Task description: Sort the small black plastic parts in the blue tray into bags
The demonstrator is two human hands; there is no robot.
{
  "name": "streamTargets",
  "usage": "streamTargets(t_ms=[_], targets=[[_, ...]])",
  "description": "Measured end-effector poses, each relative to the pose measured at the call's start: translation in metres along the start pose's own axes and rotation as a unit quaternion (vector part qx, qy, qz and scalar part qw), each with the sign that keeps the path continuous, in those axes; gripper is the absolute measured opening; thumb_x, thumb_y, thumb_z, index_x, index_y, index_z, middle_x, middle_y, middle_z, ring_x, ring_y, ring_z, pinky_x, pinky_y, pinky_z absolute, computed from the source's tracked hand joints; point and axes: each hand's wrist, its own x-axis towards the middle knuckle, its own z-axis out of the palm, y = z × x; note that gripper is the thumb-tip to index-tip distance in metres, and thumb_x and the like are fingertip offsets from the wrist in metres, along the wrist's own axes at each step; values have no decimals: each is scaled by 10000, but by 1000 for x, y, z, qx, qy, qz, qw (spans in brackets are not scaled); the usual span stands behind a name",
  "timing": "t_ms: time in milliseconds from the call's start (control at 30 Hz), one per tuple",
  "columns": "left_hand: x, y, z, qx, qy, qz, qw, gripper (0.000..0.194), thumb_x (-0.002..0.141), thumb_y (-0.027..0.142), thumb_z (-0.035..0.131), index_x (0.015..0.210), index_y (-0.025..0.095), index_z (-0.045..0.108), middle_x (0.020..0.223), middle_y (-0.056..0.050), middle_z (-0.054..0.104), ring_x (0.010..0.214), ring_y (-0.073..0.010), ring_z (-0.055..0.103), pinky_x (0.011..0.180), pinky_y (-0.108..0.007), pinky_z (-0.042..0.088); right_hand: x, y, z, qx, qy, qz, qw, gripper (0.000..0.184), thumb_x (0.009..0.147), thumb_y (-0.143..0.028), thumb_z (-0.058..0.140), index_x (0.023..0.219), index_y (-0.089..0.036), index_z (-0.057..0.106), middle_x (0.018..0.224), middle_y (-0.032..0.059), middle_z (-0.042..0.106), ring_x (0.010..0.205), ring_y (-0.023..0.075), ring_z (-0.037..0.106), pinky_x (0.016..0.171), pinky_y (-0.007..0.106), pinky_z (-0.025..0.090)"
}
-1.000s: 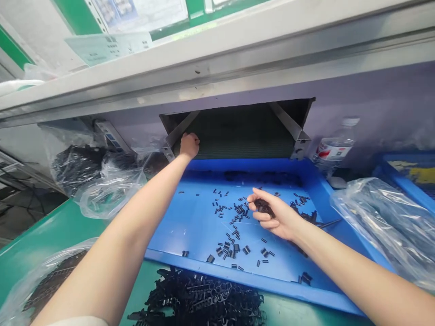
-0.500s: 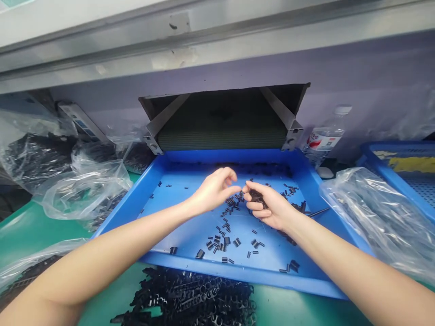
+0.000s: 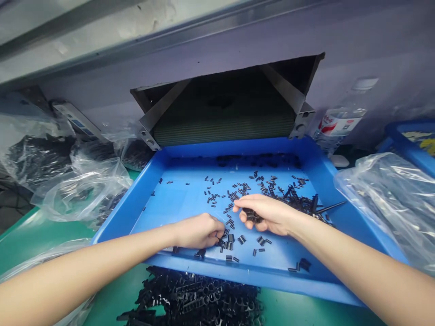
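Note:
My left hand [image 3: 200, 231] is down near the front of the blue tray [image 3: 170, 203], its fingers curled together among loose small black pieces [image 3: 228, 245]. What its fingertips pinch, if anything, is hidden. Above the tray's middle, my right hand [image 3: 267, 213] is closed around a black plastic part [image 3: 250, 214], partly covered by the fingers. Short black tubes and flat ribbed bits lie scattered under and between both hands. A heap of longer black parts [image 3: 302, 201] rests in the tray behind my right wrist.
Before the tray, a pile of black ringed parts [image 3: 204, 299] lies on the green table [image 3: 285, 308]. Bags of black parts [image 3: 41, 158] stand left; another clear bag [image 3: 387, 199], a bottle [image 3: 343, 117] and a blue basket [image 3: 394, 136] are right. A conveyor belt [image 3: 220, 113] ends above the tray's back.
My left hand has come down and toward me from beside the right hand, and its fingers have closed among the small pieces. My right hand still holds its black part. The view has tilted.

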Motion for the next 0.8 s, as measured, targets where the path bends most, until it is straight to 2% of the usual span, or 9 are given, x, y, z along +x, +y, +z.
streamTargets(t_ms=[67, 167, 300, 367, 467, 500, 567, 667, 800], targets=[[2, 7, -11, -33, 42, -35, 998, 160, 676, -6, 490, 676, 154, 487, 536, 70, 425, 473, -68, 375, 477, -176, 298, 2, 2, 1, -14, 11, 13, 1000, 288, 927, -305, 384, 736, -127, 505, 501, -15, 500, 354, 54, 464, 253, 94, 216], [7, 21, -29, -84, 150, -59, 983, 29, 753, 140, 504, 738, 164, 508, 548, 63, 494, 489, -81, 449, 493, -180, 342, 3, 3, 2, -8, 18, 29, 999, 455, 943, -437, 255, 753, -116, 516, 512, 13, 525, 360, 67, 493, 262, 98, 247], [14, 31, -39, -115, 238, -46, 963, 85, 788, 256, 514, 827, 181, 506, 598, 58, 535, 520, -95, 489, 505, -190, 360, 1, 3, 2, 37, -46, 20, 998, 490, 934, -471, 236, 749, -119, 522, 581, 33, 548, 408, 87, 535, 268, 111, 277], [15, 28, -35, -90, 226, -71, 967, 43, 792, 217, 515, 784, 175, 512, 603, 55, 530, 520, -93, 478, 516, -193, 352, 0, 2, 1, 32, -47, -11, 998, 420, 930, -433, 299, 720, -133, 506, 568, -1, 505, 386, 61, 487, 271, 108, 239], [14, 18, -20, -18, 108, -91, 990, 71, 749, 147, 594, 716, 160, 532, 634, 39, 522, 561, -98, 465, 541, -197, 335, 1, 2, -2, -110, -11, -67, 992, 305, 908, -340, 370, 684, -157, 464, 532, -48, 404, 360, 40, 371, 299, 129, 199], [13, 15, -14, 1, 70, -88, 994, 99, 723, 134, 632, 714, 156, 536, 658, 32, 518, 580, -102, 461, 544, -197, 332, 1, 3, -2, -210, -3, -87, 974, 258, 889, -309, 396, 686, -164, 461, 531, -50, 400, 372, 48, 360, 319, 145, 214], [12, 12, -2, 26, 29, -79, 996, 150, 688, 111, 673, 722, 150, 532, 705, 17, 504, 623, -112, 460, 556, -198, 334, 1, 5, -2, -401, -1, -120, 908, 153, 829, -241, 465, 692, -174, 481, 544, -36, 442, 429, 79, 391, 382, 183, 262], [11, 11, 9, 41, 20, -60, 997, 163, 683, 61, 639, 715, 150, 507, 726, 6, 479, 673, -128, 462, 587, -204, 344, -2, 9, 2, -559, -19, -153, 815, 15, 755, -179, 532, 756, -178, 547, 631, 16, 546, 589, 162, 501, 478, 236, 299], [8, 8, 6, -37, 41, -90, 994, 166, 629, 30, 530, 695, 163, 456, 711, 18, 441, 570, -104, 443, 523, -202, 345, -6, 18, 13, -695, -31, -176, 696, 212, 790, -217, 526, 985, -138, 550, 752, 105, 614, 692, 276, 580, 517, 296, 351]])
